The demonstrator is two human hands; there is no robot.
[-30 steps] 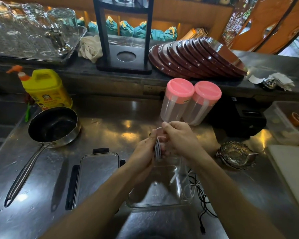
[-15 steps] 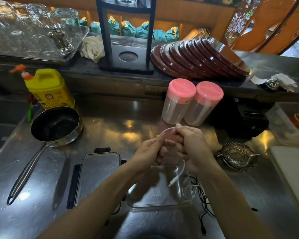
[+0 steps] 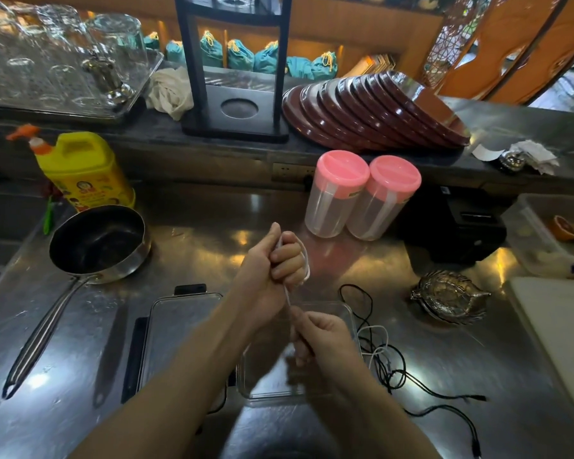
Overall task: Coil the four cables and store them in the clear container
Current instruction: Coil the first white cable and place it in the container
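Observation:
My left hand [image 3: 272,263] is raised above the steel counter, its curled fingers wrapped by a white cable [image 3: 305,260]. The cable runs down to my right hand [image 3: 322,336], which pinches its lower stretch just above the clear container [image 3: 343,308]. The container sits on the counter under my forearms, and I cannot see any cable inside it. To its right lies a loose tangle of black cables [image 3: 395,369] and another white cable [image 3: 376,342], with black ends trailing toward the counter's front edge.
A clear lid [image 3: 179,323] lies left of the container, and a saucepan [image 3: 96,241] with a long handle further left. Two pink-lidded jars [image 3: 362,197] stand behind my hands. A metal leaf-shaped dish [image 3: 448,301] and a white board [image 3: 564,332] are at the right.
My hands have parted: the left one rose with the white cable looped round its fingers, and the right one dropped toward the container, drawing the cable taut.

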